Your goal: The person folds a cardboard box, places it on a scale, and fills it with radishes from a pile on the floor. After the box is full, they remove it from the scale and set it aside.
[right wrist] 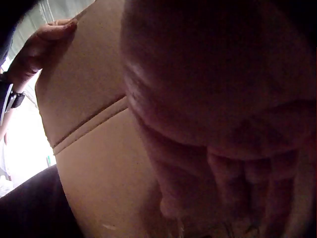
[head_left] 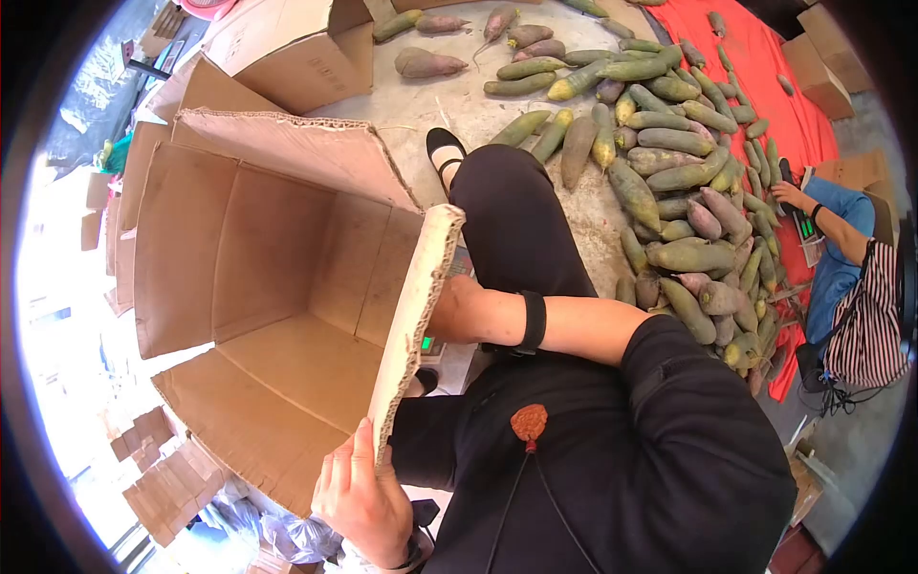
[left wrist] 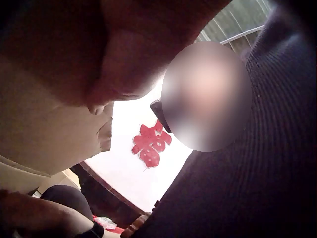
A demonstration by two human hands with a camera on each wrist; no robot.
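Observation:
A large cardboard box (head_left: 277,258) stands tilted with its open top towards me, its flaps spread and its inside bare. My left hand (head_left: 363,493) grips the lower corner of the near flap (head_left: 416,306), with fingers on its inner side. In the right wrist view, part of that hand (right wrist: 42,47) shows on the outer side. Behind the flap, my right hand (head_left: 457,311) is largely hidden in the head view. Seen from the right wrist, its fingers (right wrist: 250,186) extend downward along the box's outer wall (right wrist: 99,163).
Many green and purplish radishes (head_left: 684,182) lie heaped on the floor at right, beside a red sheet (head_left: 765,96). A device with a green display (head_left: 427,344) sits by the box. Another carton (head_left: 296,57) stands behind. Another person (head_left: 846,277) is at far right.

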